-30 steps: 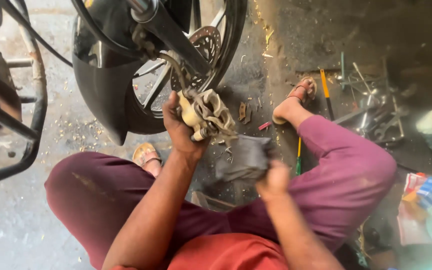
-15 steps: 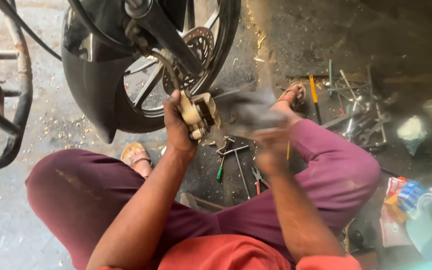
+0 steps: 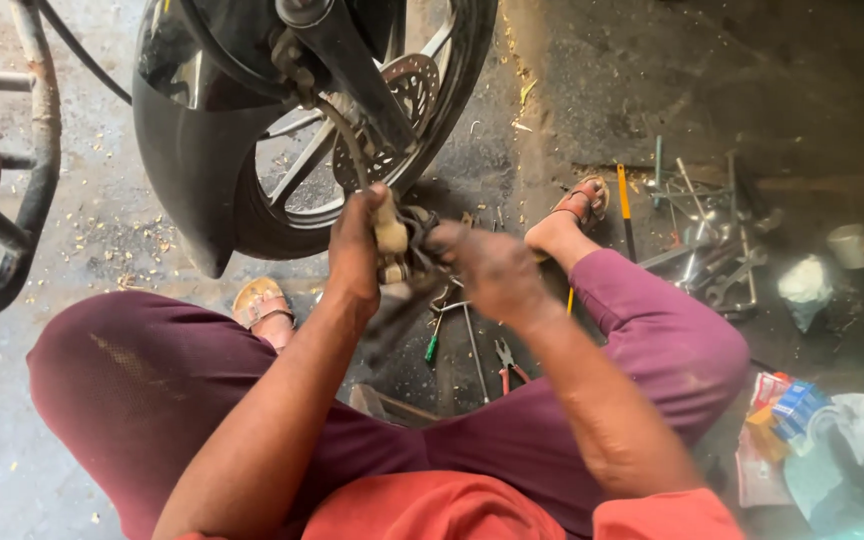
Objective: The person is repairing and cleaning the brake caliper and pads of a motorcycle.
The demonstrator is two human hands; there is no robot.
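Both hands met over the brake caliper point(image 3: 404, 250): the left hand point(image 3: 357, 250) gripped it closed, the right hand point(image 3: 487, 268) pressed against it, its grip blurred and unclear. Below lay pliers point(image 3: 508, 362) and a screwdriver point(image 3: 434, 343). Beyond stood the wheel point(image 3: 352, 120); greasy fingers might have let the caliper slip, probably straining its hose.

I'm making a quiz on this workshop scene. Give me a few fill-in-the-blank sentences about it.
1. The left hand grips a metal part in front of the motorcycle's ____.
2. The person's trousers are ____ in colour.
3. Each foot wears a ____.
4. The screwdriver on the floor has a ____ handle.

Missing words: wheel; maroon; sandal; green
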